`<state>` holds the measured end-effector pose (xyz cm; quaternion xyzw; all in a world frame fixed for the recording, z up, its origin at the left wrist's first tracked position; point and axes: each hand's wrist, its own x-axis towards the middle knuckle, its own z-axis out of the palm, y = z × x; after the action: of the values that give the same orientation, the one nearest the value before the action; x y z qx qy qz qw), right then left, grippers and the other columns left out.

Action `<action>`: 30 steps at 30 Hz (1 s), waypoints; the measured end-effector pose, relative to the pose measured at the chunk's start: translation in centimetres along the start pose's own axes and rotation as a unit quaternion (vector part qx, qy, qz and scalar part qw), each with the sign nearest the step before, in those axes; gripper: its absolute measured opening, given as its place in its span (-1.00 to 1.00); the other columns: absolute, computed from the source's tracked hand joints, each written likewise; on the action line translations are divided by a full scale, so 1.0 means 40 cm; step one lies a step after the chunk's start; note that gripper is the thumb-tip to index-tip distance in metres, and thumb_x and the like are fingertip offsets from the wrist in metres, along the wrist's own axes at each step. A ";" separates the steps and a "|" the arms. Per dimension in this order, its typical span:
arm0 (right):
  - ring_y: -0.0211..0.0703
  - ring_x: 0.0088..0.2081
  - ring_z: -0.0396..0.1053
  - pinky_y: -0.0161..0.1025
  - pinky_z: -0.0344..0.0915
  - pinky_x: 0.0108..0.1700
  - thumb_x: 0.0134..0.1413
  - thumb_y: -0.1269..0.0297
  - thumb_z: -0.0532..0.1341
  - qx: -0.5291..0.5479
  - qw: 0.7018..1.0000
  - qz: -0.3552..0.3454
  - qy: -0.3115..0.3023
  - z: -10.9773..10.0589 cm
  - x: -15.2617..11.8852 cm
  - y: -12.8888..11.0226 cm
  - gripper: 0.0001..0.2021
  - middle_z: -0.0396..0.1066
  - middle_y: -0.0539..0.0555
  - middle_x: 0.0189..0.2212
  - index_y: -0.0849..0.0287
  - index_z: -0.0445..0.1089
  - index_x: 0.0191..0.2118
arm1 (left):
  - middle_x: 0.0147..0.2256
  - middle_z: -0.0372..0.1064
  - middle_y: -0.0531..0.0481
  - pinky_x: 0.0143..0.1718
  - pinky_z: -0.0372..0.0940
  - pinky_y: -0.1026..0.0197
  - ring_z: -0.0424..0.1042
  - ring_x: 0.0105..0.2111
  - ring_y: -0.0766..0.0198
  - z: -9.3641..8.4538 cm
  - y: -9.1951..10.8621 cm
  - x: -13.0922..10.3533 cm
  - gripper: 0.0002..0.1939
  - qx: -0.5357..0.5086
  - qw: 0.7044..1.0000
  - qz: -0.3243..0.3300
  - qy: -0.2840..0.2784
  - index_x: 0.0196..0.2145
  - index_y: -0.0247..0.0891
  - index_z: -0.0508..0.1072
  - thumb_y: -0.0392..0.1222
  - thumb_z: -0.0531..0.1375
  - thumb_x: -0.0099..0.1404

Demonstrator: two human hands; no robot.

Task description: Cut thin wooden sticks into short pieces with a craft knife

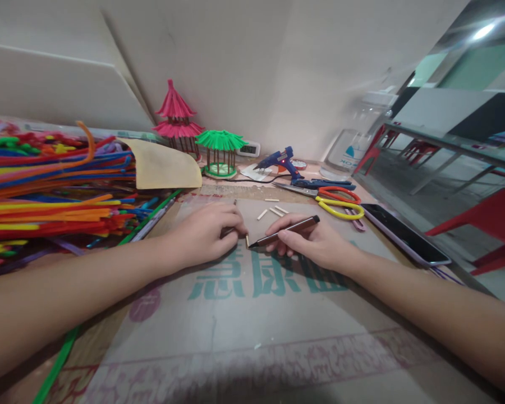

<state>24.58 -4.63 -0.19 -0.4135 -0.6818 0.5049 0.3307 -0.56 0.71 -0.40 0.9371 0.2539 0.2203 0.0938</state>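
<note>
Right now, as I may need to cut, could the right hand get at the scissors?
Likely yes: the scissors lie just beyond the right hand, with nothing visible between, though it holds a marker.

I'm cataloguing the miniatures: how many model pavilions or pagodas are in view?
2: the pink two-tiered pagoda at the back, left of centre, and the green-roofed pavilion just right of it. I see no others.

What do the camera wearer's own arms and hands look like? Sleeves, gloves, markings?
Left forearm and right forearm: bare, no sleeve within the frame. Left hand and right hand: ungloved. No watch, bracelet or bold marking visible. Some fingers are partly hidden, so I can't rule out rings.
</note>
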 end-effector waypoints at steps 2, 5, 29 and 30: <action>-0.25 -0.45 0.46 -0.32 0.37 -0.45 0.22 0.14 0.27 0.003 1.000 -0.003 0.001 0.000 0.001 0.001 -0.80 0.60 0.08 -0.36 0.16 0.46 -0.17 | -0.27 0.52 0.01 -0.12 0.28 0.17 0.46 -0.21 0.20 0.000 0.000 0.000 -0.77 0.001 1.000 0.001 0.002 -0.28 -0.22 0.56 -0.34 0.09 0.31; -0.26 -0.45 0.46 -0.32 0.38 -0.44 0.23 0.16 0.27 0.009 1.000 -0.009 -0.001 0.001 0.002 0.004 -0.82 0.61 0.09 -0.34 0.15 0.45 -0.15 | -0.28 0.52 0.01 -0.12 0.27 0.16 0.45 -0.21 0.20 0.000 0.000 -0.001 -0.77 0.005 1.000 0.002 0.004 -0.29 -0.22 0.56 -0.34 0.09 0.31; -0.32 -0.47 0.39 -0.37 0.36 -0.45 0.24 0.20 0.24 0.001 1.000 0.003 0.024 0.005 0.010 0.008 -0.78 0.59 0.09 -0.31 0.19 0.46 -0.08 | -0.22 0.49 -0.04 -0.09 0.26 0.12 0.44 -0.15 0.15 0.000 0.009 0.002 -0.77 0.020 1.000 -0.015 -0.010 -0.21 -0.23 0.55 -0.28 0.08 0.37; -0.31 -0.47 0.39 -0.38 0.34 -0.47 0.24 0.20 0.24 0.003 1.000 0.003 0.024 0.006 0.010 0.009 -0.78 0.59 0.09 -0.31 0.19 0.46 -0.08 | -0.21 0.49 -0.04 -0.09 0.27 0.11 0.44 -0.15 0.14 0.000 0.009 0.002 -0.77 0.019 1.000 -0.015 -0.011 -0.22 -0.22 0.55 -0.27 0.08 0.37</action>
<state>24.29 -4.33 -0.57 -0.4267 -0.6708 0.4977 0.3468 -0.35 0.43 -0.25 0.9372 0.2708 0.2039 0.0822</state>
